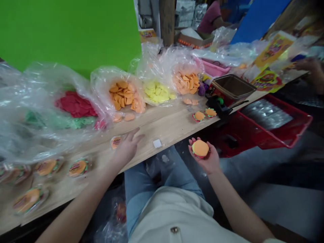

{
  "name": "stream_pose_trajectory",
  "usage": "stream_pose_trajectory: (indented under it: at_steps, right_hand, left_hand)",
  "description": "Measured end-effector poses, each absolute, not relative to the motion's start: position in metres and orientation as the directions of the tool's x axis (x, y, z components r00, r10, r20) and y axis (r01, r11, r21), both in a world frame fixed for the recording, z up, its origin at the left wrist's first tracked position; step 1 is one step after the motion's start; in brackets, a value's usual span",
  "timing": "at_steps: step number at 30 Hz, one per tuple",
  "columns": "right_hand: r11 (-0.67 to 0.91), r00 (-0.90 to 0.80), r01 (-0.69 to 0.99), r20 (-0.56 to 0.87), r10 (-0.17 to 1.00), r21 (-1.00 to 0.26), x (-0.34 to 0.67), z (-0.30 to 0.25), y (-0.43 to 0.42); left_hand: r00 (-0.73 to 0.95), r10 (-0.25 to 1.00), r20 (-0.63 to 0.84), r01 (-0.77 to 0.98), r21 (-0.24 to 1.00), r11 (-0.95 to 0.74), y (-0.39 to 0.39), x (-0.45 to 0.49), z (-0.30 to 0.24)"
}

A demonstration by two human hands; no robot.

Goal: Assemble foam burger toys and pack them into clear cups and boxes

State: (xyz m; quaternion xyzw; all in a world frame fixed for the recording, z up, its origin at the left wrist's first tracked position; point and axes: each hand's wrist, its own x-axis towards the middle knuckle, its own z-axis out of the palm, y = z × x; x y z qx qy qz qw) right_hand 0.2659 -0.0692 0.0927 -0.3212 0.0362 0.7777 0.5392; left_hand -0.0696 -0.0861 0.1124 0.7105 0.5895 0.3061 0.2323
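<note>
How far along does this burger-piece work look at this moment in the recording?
Done: several burger-shaped pieces lie wrapped in clear film on the wooden bench. In hand: the right hand holds an assembled burger piece, and the left hand lies open beside a small wrapped piece. Left: clear bags hold many loose orange discs and yellow discs.
</note>
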Motion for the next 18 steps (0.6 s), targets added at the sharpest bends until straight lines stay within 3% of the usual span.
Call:
stream_pose_trajectory:
  at_steps: [2,4,7,12,15,18]
  right_hand:
    - [-0.483,-0.293,-0.843,-0.552,0.781,-0.237,0.253,0.082,-0.065]
    - [-0.544,-0.376,-0.820,-0.551,0.745,-0.177,0.237,0.073,-0.058]
    - [-0.570,-0.431,-0.814,-0.541,0.722,-0.112,0.223,0.066,-0.047]
    - [-0.512,-0.405,-0.854,-0.499,0.766,-0.094,0.238,0.068,-0.044]
    - [-0.514,-0.422,-0.854,-0.475,0.772,-0.077,0.243,0.077,-0.047]
    - [-0.557,-0.482,-0.828,-0.427,0.765,-0.065,0.231,0.092,-0.047]
  left_hand:
    - [0.043,0.981,0.190,0.720,0.675,-0.162,-0.085,-0.048,0.110]
    - [0.116,0.983,0.145,0.690,0.700,-0.185,-0.077,-0.022,0.103]
    - [0.134,0.990,0.044,0.516,0.850,-0.108,-0.060,0.011,0.086]
    - [-0.268,0.963,0.003,0.303,0.949,0.082,-0.055,0.022,0.065]
    - [-0.544,0.838,-0.053,0.135,0.980,0.149,-0.054,0.015,0.060]
    - [-0.693,0.700,-0.173,-0.095,0.984,0.150,-0.048,0.015,0.059]
